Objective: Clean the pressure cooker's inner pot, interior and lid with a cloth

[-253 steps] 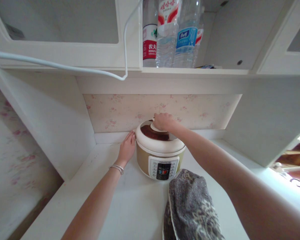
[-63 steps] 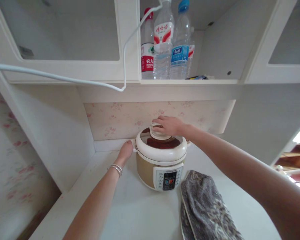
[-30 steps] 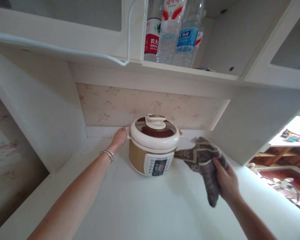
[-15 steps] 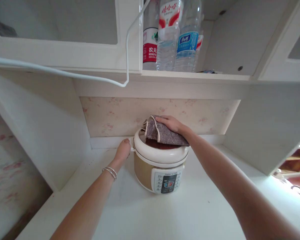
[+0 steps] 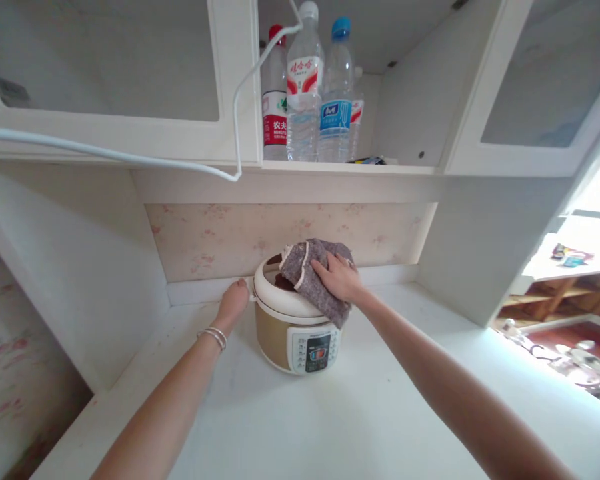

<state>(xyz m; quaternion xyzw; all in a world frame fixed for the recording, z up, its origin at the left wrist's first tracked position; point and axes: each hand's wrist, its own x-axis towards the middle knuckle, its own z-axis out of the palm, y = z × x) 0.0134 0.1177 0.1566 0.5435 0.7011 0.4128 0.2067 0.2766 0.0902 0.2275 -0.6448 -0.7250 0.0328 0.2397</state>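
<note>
A white and tan electric pressure cooker [image 5: 279, 333] stands on the white counter, its control panel facing me. My left hand [image 5: 235, 298] is closed around the cooker's left side handle [image 5: 251, 288]. On top of the lid [image 5: 265, 283], my right hand [image 5: 341, 277] presses a grey-brown cloth [image 5: 300, 263] with pale edging, its fingers and thumb spread over the folds. One corner of the cloth hangs over the lid's front right rim. The cloth hides much of the lid's dark centre.
Above, several plastic bottles [image 5: 305, 100] stand in an open cabinet. A white cable [image 5: 155, 163] hangs across the cabinet front on the left. Side panels [image 5: 485, 247] bound the niche, and floral wallpaper [image 5: 230, 233] covers the back.
My right hand and the cloth have come forward over the lid, and the cloth now droops over its front right edge. The left hand stays at the handle. The view has shifted right and up.
</note>
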